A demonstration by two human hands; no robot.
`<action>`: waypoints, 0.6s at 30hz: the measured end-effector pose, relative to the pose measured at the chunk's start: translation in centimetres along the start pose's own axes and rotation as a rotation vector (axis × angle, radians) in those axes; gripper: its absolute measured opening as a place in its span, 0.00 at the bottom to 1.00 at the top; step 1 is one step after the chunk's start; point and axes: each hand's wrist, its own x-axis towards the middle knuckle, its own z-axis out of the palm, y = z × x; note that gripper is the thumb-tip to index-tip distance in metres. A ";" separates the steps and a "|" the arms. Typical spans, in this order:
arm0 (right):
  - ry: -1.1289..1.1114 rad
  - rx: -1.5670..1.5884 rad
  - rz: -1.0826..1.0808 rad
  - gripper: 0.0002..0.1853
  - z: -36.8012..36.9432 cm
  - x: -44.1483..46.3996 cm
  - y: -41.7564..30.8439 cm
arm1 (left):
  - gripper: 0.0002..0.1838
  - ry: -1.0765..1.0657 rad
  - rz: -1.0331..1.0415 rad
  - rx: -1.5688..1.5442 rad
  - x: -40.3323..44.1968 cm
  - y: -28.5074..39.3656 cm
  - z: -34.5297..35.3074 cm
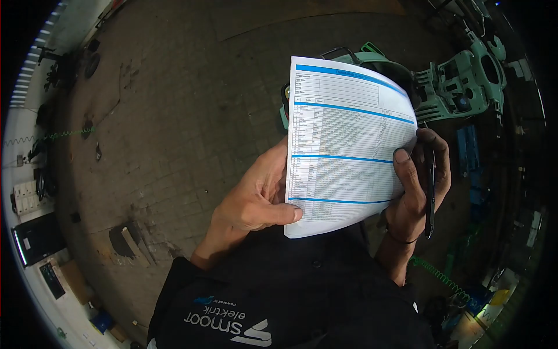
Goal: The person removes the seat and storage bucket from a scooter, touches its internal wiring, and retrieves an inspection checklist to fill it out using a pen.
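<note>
A white printed sheet [349, 151] with blue bands and table rows is held up in front of the dark shirt, its right side curving. My left hand [256, 198] pinches its lower left edge, the thumb on the front and the other fingers behind the paper. On the right edge, my right hand [418, 174] grips the sheet with the thumb on the printed face. A dark, slim pen-like object [430, 195] also sits in my right hand, pointing downward. Pen marks show in a column at the sheet's right.
Green vehicle frame [465, 87] stands beyond the sheet at the upper right. A coiled green hose [442, 276] hangs at the lower right, another [64, 135] at the left. A black screen [39, 239] and a keyboard [52, 280] lie on the white left-hand bench.
</note>
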 end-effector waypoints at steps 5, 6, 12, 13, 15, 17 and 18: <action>0.005 -0.039 -0.008 0.21 -0.1 -0.3 -0.2 | 0.54 -0.016 -0.034 -0.002 0.2 0.4 -0.4; 0.011 -0.049 -0.009 0.21 -0.1 -0.4 -0.3 | 0.54 -0.021 -0.036 -0.002 0.2 0.5 -0.4; 0.012 -0.069 -0.074 0.20 0.8 -1.2 -0.4 | 0.55 -0.015 -0.067 0.051 -0.5 1.6 -1.4; 0.000 -0.075 -0.070 0.20 0.7 -1.3 -0.5 | 0.55 -0.023 -0.063 0.061 -0.6 1.6 -1.6; -0.010 -0.082 -0.068 0.20 0.6 -1.5 -0.5 | 0.56 -0.034 -0.059 0.071 -0.7 1.7 -1.7; -0.021 -0.087 -0.089 0.20 0.7 -1.6 -0.6 | 0.55 -0.020 -0.065 0.070 -0.7 2.1 -1.5; -0.020 -0.088 -0.089 0.20 0.7 -1.7 -0.7 | 0.55 -0.021 -0.066 0.070 -0.7 2.0 -1.5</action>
